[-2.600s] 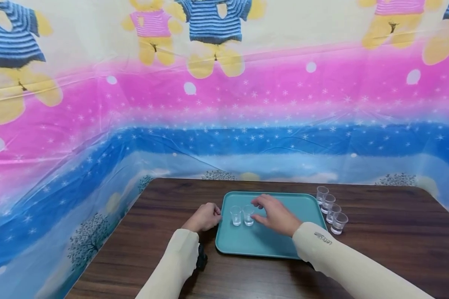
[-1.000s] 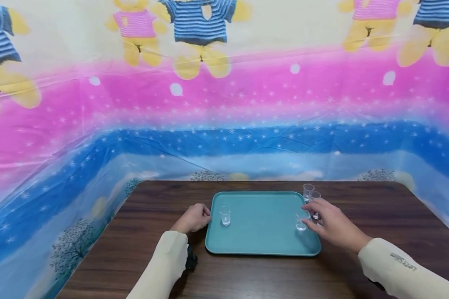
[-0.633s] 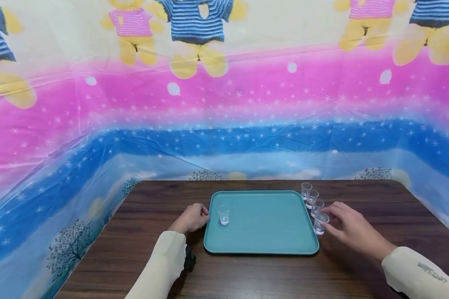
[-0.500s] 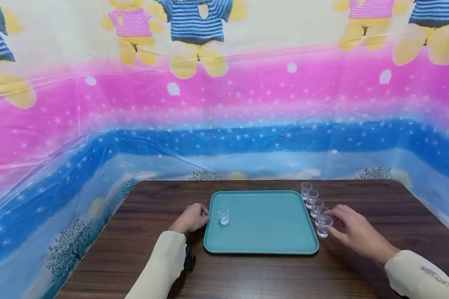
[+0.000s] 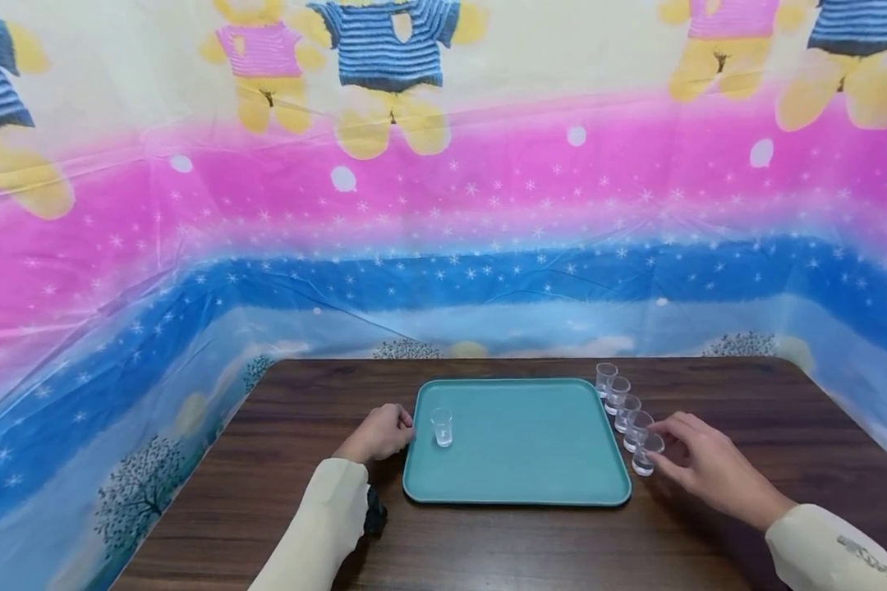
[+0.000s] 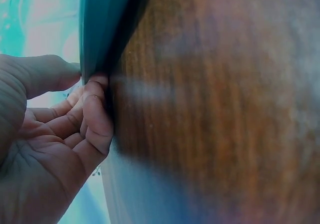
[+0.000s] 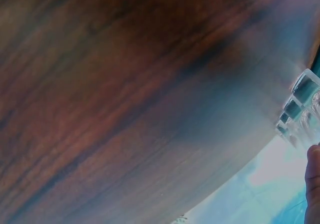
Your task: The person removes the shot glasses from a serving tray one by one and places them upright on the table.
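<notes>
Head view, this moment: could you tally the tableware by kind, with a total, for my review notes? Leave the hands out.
Teal tray: 1
Clear cups: 6 (1 standing on the tray, 5 in a row along its right side)
Total: 7
</notes>
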The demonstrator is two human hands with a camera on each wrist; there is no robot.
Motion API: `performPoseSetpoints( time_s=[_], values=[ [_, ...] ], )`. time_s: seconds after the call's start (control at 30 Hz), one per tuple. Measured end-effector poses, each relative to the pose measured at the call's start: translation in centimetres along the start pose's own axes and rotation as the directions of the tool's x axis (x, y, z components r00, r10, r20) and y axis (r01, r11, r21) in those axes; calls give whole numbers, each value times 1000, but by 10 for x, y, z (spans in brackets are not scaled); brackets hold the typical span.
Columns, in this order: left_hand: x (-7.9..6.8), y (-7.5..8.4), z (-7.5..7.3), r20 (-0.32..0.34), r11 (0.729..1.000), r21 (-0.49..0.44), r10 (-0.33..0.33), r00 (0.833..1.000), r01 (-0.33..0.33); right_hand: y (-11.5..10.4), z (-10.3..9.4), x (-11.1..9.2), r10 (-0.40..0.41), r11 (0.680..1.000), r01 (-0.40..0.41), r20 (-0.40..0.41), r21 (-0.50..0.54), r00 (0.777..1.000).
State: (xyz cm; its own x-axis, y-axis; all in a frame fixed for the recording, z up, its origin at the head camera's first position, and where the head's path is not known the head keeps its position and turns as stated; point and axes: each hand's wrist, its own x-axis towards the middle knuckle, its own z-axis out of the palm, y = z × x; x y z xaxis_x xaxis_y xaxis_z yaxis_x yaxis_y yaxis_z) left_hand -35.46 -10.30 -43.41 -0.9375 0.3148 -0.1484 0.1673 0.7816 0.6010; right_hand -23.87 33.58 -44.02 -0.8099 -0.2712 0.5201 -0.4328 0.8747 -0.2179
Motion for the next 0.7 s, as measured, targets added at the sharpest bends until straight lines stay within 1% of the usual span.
performPoseSetpoints(
  time_s=[0.17, 0.27, 0.4, 0.57, 0.7],
  values=[
    [0, -1, 1, 9, 1000, -4, 5, 1000, -5, -2, -3, 3, 4, 1000, -6, -43, -24, 999],
    [1, -2, 1, 4, 1000, 2, 4, 1000, -4, -4, -5, 9, -26, 1000, 26, -65, -1, 998],
    [1, -2, 1, -2, 1000, 9, 5, 1000, -5, -12, -4, 20, -51, 998, 53, -47, 36, 998],
    [2, -2, -1, 1, 1000, 16, 5, 1000, -5, -29, 2, 35, -30, 997, 31, -7, 69, 1000],
    [1, -2, -1, 8, 1000, 26, 2, 1000, -2, -46, 12, 47, -39, 993, 36, 21, 112, 999]
  ],
)
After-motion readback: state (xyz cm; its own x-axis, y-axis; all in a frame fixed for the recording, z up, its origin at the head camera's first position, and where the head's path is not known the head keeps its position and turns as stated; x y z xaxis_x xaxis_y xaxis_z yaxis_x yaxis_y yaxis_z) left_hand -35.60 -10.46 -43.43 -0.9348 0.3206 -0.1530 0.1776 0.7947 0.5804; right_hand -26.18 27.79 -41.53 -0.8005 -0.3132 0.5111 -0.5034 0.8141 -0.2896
